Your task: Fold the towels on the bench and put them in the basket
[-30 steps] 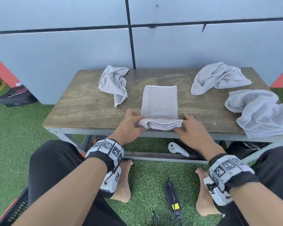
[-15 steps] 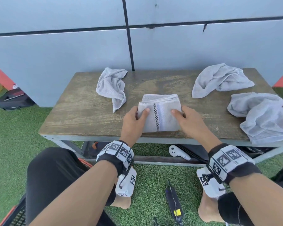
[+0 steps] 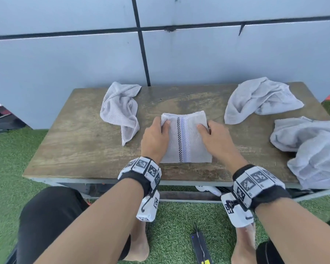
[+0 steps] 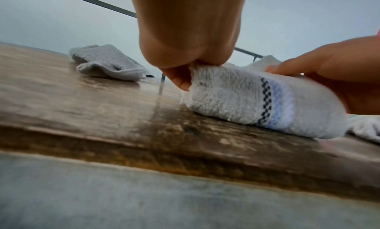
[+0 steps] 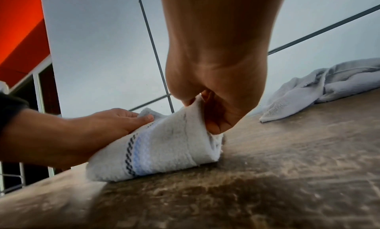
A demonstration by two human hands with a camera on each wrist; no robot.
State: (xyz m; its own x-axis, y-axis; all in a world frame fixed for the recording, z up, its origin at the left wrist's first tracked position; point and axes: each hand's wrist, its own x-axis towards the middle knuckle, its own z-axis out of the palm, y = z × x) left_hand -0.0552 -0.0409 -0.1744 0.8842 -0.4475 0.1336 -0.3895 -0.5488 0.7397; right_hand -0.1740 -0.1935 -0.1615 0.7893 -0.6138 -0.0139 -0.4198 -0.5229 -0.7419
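A folded white towel (image 3: 186, 138) with a black-checked and blue stripe lies in the middle of the wooden bench (image 3: 80, 149). My left hand (image 3: 156, 136) pinches its left edge, thumb on top; in the left wrist view the left hand (image 4: 185, 60) grips the towel (image 4: 246, 99) there. My right hand (image 3: 215, 138) pinches the right edge, and the right wrist view shows the right hand (image 5: 209, 105) gripping the towel (image 5: 164, 151). Its far end is lifted slightly off the bench. Three crumpled grey towels lie unfolded: one at the back left (image 3: 120, 109), one at the back right (image 3: 259, 100), one at the right edge (image 3: 312, 147). No basket is in view.
A grey panelled wall (image 3: 84, 60) stands right behind the bench. Green artificial turf (image 3: 6, 168) surrounds it. A white controller (image 3: 208, 189) lies under the bench, a black device (image 3: 200, 246) lies between my bare feet, and a dark bag (image 3: 2, 121) sits far left.
Both hands carried the towel's near end away from me over the far part, halving its length and showing the stripe. They now hold its side edges further back on the bench.
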